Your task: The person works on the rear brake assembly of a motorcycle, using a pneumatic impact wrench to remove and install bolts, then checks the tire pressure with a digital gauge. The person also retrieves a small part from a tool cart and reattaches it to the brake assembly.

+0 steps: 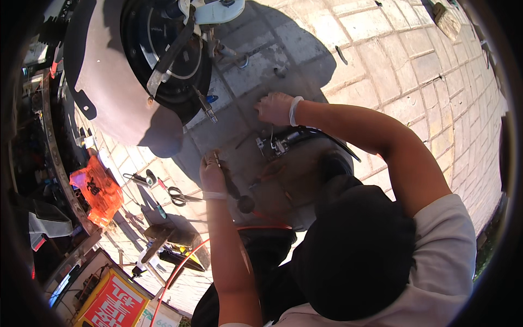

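Note:
My left hand [211, 173], in a thin see-through glove, is closed low over the paving. A small, thin metal piece shows at its fingertips; its kind is unclear. My right hand [276, 108], gloved too, reaches across from the right with its fingers curled near the shaded ground. What it holds, if anything, is hidden. Just below it lies a silver metal fitting [280, 146] with a black hose [321, 133] beside it. Ahead and to the left is a vehicle part with a grey panel [117, 65] and a black round housing [158, 49]. A threaded metal shaft [207, 106] sticks out from it.
To the left lie an orange plastic bag [98, 188], scissors [178, 196] and several hand tools on light paving bricks. A red hose [182, 264] curves across the lower left. A red and yellow sign board [111, 300] stands at lower left. A stone [447, 23] sits far right.

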`<state>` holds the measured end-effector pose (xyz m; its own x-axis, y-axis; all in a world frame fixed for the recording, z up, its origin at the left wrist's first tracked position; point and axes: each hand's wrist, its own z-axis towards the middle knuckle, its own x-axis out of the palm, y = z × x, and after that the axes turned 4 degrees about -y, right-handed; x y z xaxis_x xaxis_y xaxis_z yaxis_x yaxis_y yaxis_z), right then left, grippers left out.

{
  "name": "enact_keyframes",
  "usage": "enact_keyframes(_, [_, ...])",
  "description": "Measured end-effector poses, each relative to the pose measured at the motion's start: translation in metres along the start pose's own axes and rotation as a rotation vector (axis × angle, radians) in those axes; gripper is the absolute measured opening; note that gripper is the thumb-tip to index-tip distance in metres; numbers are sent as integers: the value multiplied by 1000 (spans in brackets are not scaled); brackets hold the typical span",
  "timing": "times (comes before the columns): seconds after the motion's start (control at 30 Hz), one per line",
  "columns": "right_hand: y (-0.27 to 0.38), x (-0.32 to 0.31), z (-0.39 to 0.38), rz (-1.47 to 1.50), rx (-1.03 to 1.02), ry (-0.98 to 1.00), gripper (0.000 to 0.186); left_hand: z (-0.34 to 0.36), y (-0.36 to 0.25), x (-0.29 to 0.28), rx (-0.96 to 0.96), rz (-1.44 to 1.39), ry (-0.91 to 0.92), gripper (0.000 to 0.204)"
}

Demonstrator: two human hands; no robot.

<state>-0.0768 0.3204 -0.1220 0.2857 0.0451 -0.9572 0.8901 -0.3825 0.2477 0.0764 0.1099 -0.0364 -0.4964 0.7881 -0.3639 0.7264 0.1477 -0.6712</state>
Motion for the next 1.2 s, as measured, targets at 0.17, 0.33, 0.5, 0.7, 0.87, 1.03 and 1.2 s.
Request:
enact_keyframes(0.17, [12,1,6,9,189,-75,13,72,17,-102,-35,508,-439,28])
enact_keyframes(0.33, [56,-14,20,1259,451,-253,23,37,18,-76,578,333,-228,34])
enact_keyframes(0.5, [93,-37,26,2001,668,76,39,-9,19,5,256,-479,326,25])
enact_keyframes(0.7, [108,-28,23,1603,723,-132,34,-17,22,21,170,-471,107,21])
enact_keyframes(0.87, [93,-3,24,204,275,-168,15,-6,24,4,-22,-669,-43,19])
enact_keyframes(1.03, [99,10,32,44,117,-150,12,9,41,-10,-50,-818,158,16])
enact_keyframes(1.2, [100,14,43,-10,2,-72,15,13,42,-18,-35,-903,436,15])
